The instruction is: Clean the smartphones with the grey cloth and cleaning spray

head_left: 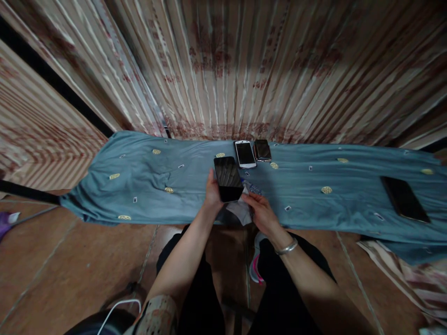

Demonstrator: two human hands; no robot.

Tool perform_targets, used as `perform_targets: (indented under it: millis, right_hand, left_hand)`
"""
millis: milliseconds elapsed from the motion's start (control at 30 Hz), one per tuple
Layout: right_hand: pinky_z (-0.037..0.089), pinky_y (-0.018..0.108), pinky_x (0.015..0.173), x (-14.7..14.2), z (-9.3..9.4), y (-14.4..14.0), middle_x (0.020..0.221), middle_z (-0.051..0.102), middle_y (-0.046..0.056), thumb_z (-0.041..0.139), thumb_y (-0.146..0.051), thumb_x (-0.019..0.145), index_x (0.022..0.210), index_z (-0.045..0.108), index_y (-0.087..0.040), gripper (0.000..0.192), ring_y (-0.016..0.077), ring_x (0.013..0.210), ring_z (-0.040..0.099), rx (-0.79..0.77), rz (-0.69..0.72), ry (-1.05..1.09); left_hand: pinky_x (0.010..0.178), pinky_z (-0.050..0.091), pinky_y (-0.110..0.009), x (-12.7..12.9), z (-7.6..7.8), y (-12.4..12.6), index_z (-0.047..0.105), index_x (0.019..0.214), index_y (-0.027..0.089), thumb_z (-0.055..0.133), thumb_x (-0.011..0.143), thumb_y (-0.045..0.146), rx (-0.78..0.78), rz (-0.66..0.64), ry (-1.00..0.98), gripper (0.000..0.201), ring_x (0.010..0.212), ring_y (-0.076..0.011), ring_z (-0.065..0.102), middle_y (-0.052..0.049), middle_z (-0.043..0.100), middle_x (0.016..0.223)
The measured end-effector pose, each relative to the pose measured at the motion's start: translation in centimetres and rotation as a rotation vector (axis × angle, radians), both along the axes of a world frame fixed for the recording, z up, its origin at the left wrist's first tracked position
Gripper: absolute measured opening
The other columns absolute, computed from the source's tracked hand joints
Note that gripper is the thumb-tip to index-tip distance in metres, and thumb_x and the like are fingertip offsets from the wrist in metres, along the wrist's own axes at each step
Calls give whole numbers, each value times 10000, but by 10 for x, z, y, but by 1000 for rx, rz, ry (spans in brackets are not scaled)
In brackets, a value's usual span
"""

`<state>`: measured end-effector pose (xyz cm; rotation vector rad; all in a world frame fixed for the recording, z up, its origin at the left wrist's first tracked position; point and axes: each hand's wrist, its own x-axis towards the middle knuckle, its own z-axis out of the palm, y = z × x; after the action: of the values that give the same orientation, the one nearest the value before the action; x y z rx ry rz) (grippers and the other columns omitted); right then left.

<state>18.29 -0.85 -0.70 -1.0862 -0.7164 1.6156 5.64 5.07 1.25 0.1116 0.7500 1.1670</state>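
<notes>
My left hand point(213, 191) grips a black smartphone point(227, 178) by its lower left edge, with the dark screen facing up. At the phone's lower right corner, my right hand point(260, 210) pinches a pale grey cloth point(240, 211) that hangs below the phone. Something small and blue point(253, 187) lies just beyond the right fingers, too blurred to name. Just past the held phone, a white-framed phone point(245, 154) rests on the teal cloth. Beside it on the right sits a smaller dark device point(262, 150), perhaps stacked on another.
A patterned teal cloth point(195, 209) covers the long, narrow surface before me. Another black phone point(405, 199) lies on it at the far right. Pleated curtains point(223, 93) hang right behind. Below are floor tiles point(115, 251), and a white cable point(120, 302) at lower left.
</notes>
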Motion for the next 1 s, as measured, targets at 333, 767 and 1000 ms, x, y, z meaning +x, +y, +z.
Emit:
perform_targets:
  millis: [333, 767, 1000]
  right_hand:
    - [528, 274, 567, 48, 12, 56, 614, 715, -1, 852, -387, 514, 675, 712, -192, 289, 177, 595, 667, 68, -142, -43]
    - [473, 244, 495, 52, -17, 100, 521, 663, -14, 823, -332, 563, 611, 655, -178, 232, 141, 506, 606, -6, -156, -106]
    - [466, 240, 469, 50, -25, 116, 503, 644, -20, 839, -421, 555, 609, 626, -185, 322, 124, 464, 567, 4, -160, -145]
  left_hand:
    - [947, 461, -324, 35, -9, 12, 659, 888, 183, 501, 935, 322, 96, 118, 177, 215, 1090, -179, 620, -59, 709, 1030]
    - [1080, 373, -294, 59, -33, 30, 693, 1010, 161, 657, 812, 178, 207, 154, 307, 202, 1294, -193, 534, -66, 698, 1220]
    - [1144, 301, -312, 57, -42, 42, 620, 1243, 166, 654, 828, 174, 213, 127, 399, 417, 1371, -204, 461, -78, 570, 1422]
